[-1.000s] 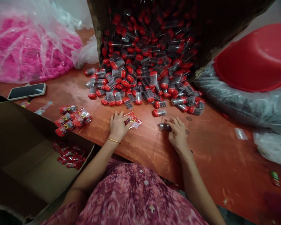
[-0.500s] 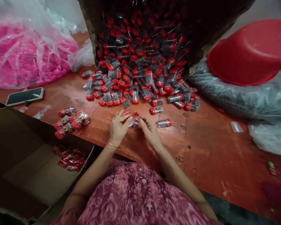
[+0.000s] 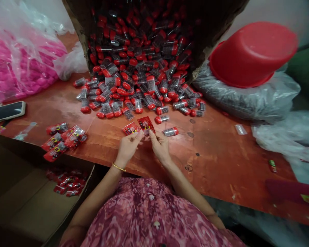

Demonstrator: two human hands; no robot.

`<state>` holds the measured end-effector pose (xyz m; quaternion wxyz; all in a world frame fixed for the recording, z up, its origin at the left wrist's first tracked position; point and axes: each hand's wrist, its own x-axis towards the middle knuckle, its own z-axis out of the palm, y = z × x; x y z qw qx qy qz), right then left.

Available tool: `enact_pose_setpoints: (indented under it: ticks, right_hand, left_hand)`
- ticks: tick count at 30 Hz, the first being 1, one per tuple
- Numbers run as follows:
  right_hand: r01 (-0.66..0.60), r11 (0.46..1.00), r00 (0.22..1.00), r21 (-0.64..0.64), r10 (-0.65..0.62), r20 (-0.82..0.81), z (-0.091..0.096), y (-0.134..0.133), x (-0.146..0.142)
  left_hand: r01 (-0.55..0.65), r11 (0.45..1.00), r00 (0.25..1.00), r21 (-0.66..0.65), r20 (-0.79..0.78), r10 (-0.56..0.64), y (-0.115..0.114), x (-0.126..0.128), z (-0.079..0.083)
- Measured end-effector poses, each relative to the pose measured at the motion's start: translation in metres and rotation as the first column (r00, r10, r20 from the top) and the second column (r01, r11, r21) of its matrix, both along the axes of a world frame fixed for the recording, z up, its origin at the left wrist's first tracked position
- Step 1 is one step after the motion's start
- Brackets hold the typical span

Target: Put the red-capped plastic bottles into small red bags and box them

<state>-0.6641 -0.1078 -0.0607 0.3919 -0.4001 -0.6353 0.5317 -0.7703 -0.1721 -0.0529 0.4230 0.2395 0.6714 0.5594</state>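
My left hand point(image 3: 127, 148) pinches a small red printed packet point(image 3: 131, 129) between thumb and fingers. Close beside it, my right hand point(image 3: 160, 146) is closed on a second red printed packet point(image 3: 145, 123), thumb on its lower edge. The two packets nearly touch; what lies between the thumbs is too small to make out. Just beyond my right fingers lies a clear tube with a red cap and dark contents point(image 3: 170, 131). Behind both hands, a big heap of the same red-capped tubes point(image 3: 123, 91) spills from a tipped cardboard box point(image 3: 81, 31).
Filled red packets point(image 3: 64, 139) lie at left, above an open carton point(image 3: 38, 202) with more inside. A phone point(image 3: 6, 112) and a bag of pink pieces point(image 3: 23, 65) are further left. At right, a red tub point(image 3: 252, 55) rests on a plastic bag of dark pieces point(image 3: 244, 99).
The view has shifted right, so the table's things sit further left. Between my hands, the red packaging now shows as two separate printed packets, facing up and fanned apart.
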Motion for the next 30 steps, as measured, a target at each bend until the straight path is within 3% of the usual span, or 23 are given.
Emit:
enact_pose_setpoints:
  ticks: [3,6,10,12,14,17,19,22,25,28,30]
  right_hand:
    - [0.052,0.998,0.998,0.04,-0.053,0.021,-0.001,-0.004,0.002]
    - [0.091,0.991,0.993,0.098,-0.097,0.06,-0.004,-0.008,0.004]
    - [0.029,0.987,0.993,0.16,-0.047,0.109,-0.008,-0.006,0.01]
    - [-0.015,0.973,0.977,0.232,-0.035,0.21,-0.01,0.004,0.017]
    - [0.018,0.936,0.906,0.352,-0.164,0.391,-0.012,0.018,0.028]
    - [0.089,0.858,0.657,0.506,-0.433,0.617,-0.02,0.036,0.047]
    - [0.017,0.844,0.575,0.536,-0.447,0.685,-0.026,0.04,0.061]
    - [-0.177,0.814,0.686,0.554,-0.302,0.662,-0.036,0.034,0.082]
    - [-0.153,0.782,0.773,0.604,-0.286,0.567,-0.043,0.023,0.097]
    - [-0.05,0.781,0.674,0.622,-0.433,0.598,-0.046,0.02,0.098]
    - [-0.054,0.801,0.602,0.596,-0.45,0.659,-0.046,0.023,0.094]
  left_hand:
    - [-0.086,0.989,0.996,0.121,0.041,0.081,0.005,0.008,0.001]
    - [-0.111,0.979,0.988,0.17,0.129,0.089,0.01,0.016,0.002]
    - [-0.182,0.977,0.919,0.113,0.372,0.128,0.012,0.02,0.007]
    - [-0.212,0.976,0.875,0.053,0.455,0.165,0.013,0.018,0.01]
    - [-0.248,0.969,0.856,0.021,0.472,0.209,0.014,0.014,0.012]
    - [-0.277,0.961,0.854,0.006,0.46,0.243,0.015,0.01,0.013]
    - [-0.264,0.965,0.854,-0.002,0.465,0.234,0.016,0.01,0.013]
    - [-0.239,0.971,0.848,-0.007,0.485,0.212,0.016,0.011,0.013]
    - [-0.22,0.975,0.85,-0.005,0.489,0.195,0.016,0.012,0.012]
    - [-0.207,0.978,0.862,-0.009,0.471,0.187,0.016,0.011,0.011]
    - [-0.205,0.979,0.859,-0.016,0.477,0.187,0.016,0.011,0.011]
